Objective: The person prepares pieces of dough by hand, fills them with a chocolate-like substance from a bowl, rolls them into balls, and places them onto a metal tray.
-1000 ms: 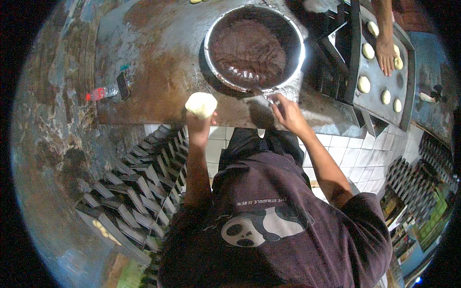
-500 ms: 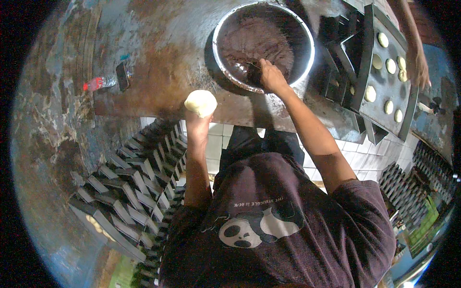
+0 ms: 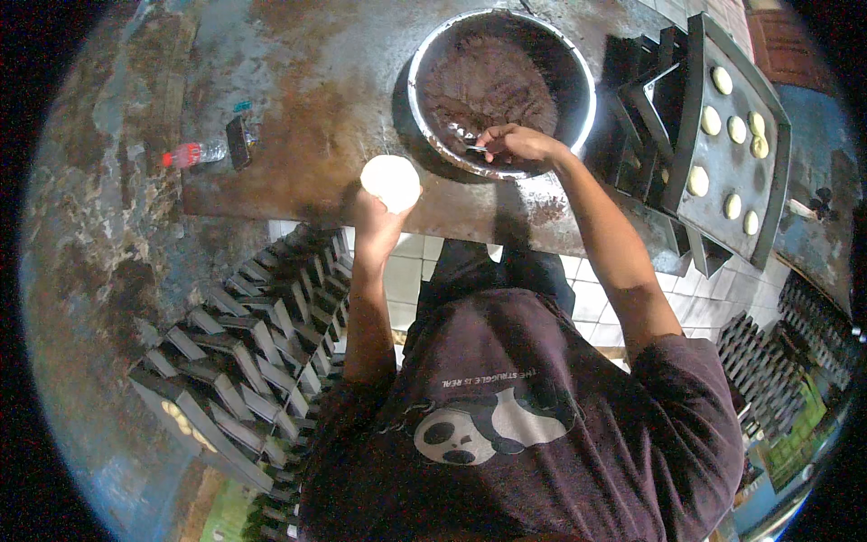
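Observation:
My left hand [image 3: 377, 217] holds a flat round piece of pale dough [image 3: 390, 181] in its palm, just above the near edge of the worn metal table [image 3: 316, 108]. My right hand [image 3: 517, 144] is closed on a small metal spoon [image 3: 476, 149] and reaches into the big steel bowl [image 3: 578, 68], which is filled with dark brown paste [image 3: 488, 86]. The spoon's tip touches the paste near the bowl's near rim.
A dark baking tray [image 3: 775, 154] with several pale dough rounds sits to the right of the bowl. A small bottle with a red cap [image 3: 191, 155] and a dark phone [image 3: 238, 142] lie at the table's left. Stacked dark trays [image 3: 235, 361] stand on the floor at my left.
My right hand went from the table edge up into the bowl and now scoops near the bowl's near rim. The left hand has kept the dough round in place.

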{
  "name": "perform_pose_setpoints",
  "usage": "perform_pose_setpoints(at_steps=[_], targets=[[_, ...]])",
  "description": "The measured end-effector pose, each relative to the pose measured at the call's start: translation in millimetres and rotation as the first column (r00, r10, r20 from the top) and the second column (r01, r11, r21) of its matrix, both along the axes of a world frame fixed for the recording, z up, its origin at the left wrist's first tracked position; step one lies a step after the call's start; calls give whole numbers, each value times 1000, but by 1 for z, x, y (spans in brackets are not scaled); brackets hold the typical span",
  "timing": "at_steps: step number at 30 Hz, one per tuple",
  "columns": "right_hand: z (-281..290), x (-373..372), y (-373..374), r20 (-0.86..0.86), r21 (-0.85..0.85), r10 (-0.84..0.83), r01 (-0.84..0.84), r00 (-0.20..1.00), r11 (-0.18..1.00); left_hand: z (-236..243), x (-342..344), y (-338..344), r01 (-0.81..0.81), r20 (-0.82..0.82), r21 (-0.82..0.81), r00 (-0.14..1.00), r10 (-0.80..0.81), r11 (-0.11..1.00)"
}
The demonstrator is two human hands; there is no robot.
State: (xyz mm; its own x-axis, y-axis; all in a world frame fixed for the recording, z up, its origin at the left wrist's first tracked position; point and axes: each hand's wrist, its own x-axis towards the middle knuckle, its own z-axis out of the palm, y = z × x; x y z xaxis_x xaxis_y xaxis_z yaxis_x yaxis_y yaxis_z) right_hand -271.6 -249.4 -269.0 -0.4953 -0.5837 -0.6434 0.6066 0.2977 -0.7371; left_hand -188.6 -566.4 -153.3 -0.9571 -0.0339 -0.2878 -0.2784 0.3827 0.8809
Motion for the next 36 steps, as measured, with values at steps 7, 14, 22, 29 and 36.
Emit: perform_pose_setpoints(at_steps=[7, 14, 22, 29, 36], targets=[[179, 53, -38, -805, -19, -103, 149, 584, 989, 36, -29, 36, 198, -167, -93, 963, -211, 976], [200, 114, -40, -942, 260, 128, 437, 310, 861, 65, -41, 70, 294, -352, -81, 886, -304, 952], [47, 241, 24, -769, 347, -351, 810, 535, 473, 40, -42, 89, 378, -299, -18, 881, -366, 925], [129, 189, 55, -789, 328, -169, 638, 591, 697, 67, -42, 113, 613, -272, -118, 737, -619, 781], [266, 121, 26, -898, 20, -154, 389, 412, 921, 111, -47, 135, 856, -94, -169, 479, -873, 488]])
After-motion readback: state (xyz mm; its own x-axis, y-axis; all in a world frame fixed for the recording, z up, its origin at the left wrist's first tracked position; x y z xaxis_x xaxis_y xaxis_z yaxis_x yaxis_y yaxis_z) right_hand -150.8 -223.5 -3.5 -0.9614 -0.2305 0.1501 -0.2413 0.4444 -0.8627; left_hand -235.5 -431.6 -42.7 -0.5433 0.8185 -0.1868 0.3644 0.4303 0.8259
